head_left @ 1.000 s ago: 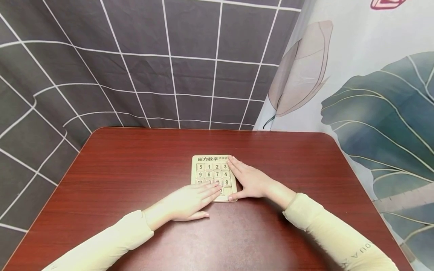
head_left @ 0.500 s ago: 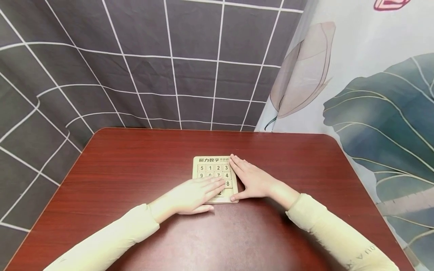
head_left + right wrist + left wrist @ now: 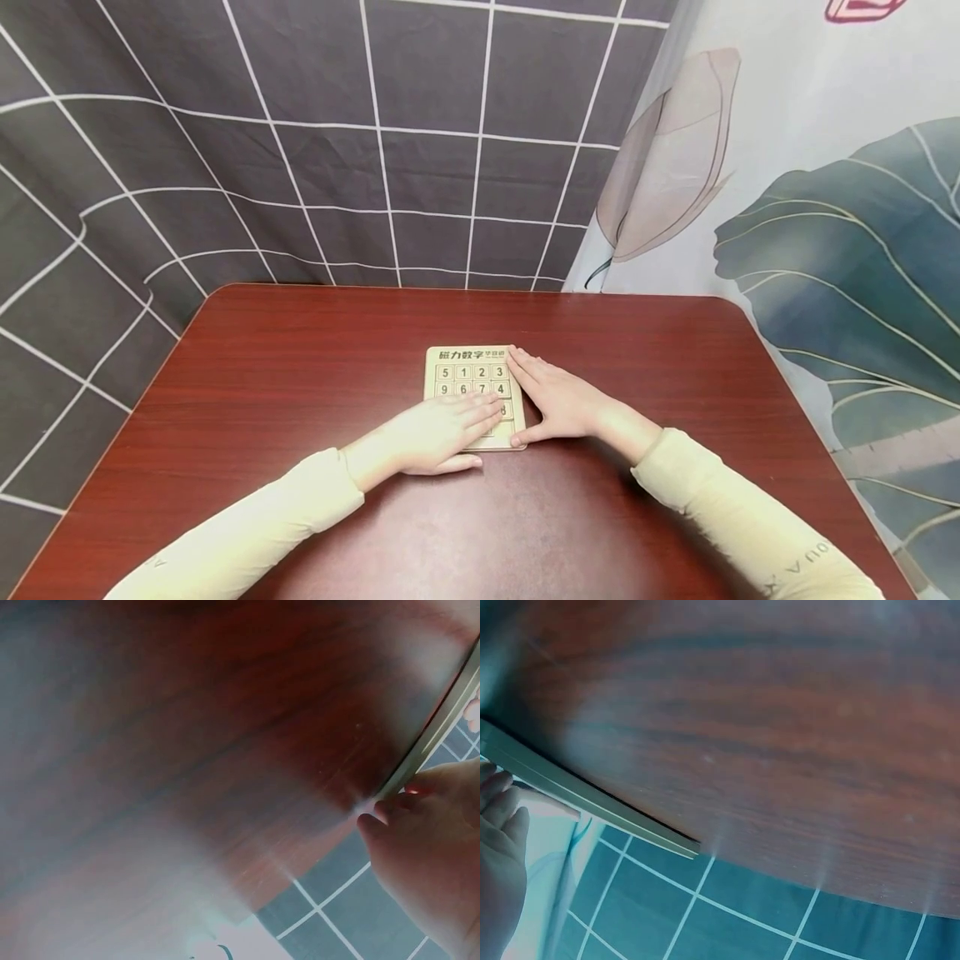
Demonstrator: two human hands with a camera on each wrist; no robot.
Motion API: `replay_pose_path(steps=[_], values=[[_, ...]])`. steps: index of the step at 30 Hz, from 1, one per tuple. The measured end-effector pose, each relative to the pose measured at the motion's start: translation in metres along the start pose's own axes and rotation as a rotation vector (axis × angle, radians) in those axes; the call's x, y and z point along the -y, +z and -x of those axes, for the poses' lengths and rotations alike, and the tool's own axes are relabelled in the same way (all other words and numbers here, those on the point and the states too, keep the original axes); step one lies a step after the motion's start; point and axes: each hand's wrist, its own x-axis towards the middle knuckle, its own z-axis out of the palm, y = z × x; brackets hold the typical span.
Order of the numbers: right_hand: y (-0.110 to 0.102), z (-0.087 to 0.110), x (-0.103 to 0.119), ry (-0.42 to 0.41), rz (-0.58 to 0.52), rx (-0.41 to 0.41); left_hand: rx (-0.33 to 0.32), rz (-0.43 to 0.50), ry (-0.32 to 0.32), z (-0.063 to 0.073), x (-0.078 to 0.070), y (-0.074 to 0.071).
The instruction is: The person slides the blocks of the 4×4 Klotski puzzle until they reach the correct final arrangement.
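Observation:
A pale wooden sliding number puzzle (image 3: pixel 468 381) lies flat on the table, its title and top two rows of number tiles showing. My left hand (image 3: pixel 438 429) lies across the puzzle's lower rows with straight fingers, covering several tiles; whether a fingertip presses a tile cannot be told. The thumb stays off the near edge. Along the puzzle's right side rests my right hand (image 3: pixel 566 402), fingers straight at the top right corner and thumb touching the bottom right corner. The left wrist view catches the puzzle's edge (image 3: pixel 607 806); in the right wrist view, fingers (image 3: pixel 394 806) touch its side.
The reddish-brown wooden table (image 3: pixel 315 350) extends on all sides of the puzzle. Behind it hangs a dark grey curtain (image 3: pixel 427 175) with a white grid. A white curtain (image 3: pixel 787 100) with large leaf prints hangs at the right.
My left hand has slid rightward and slightly away from me over the puzzle, covering more of the lower tiles. My right hand stays at the puzzle's right side.

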Motion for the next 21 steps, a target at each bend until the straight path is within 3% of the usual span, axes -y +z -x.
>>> replay_pose_path(steps=[5, 11, 21], values=[[0.001, -0.001, -0.001, 0.0, -0.001, 0.004, -0.043, -0.017, 0.043, 0.005, -0.007, 0.0], [0.001, -0.001, 0.0, -0.009, -0.004, -0.002, -0.046, -0.031, 0.071, 0.01, -0.01, 0.0], [0.001, 0.0, 0.0, 0.007, 0.002, 0.014, -0.015, 0.028, -0.042, -0.003, 0.017, 0.001]])
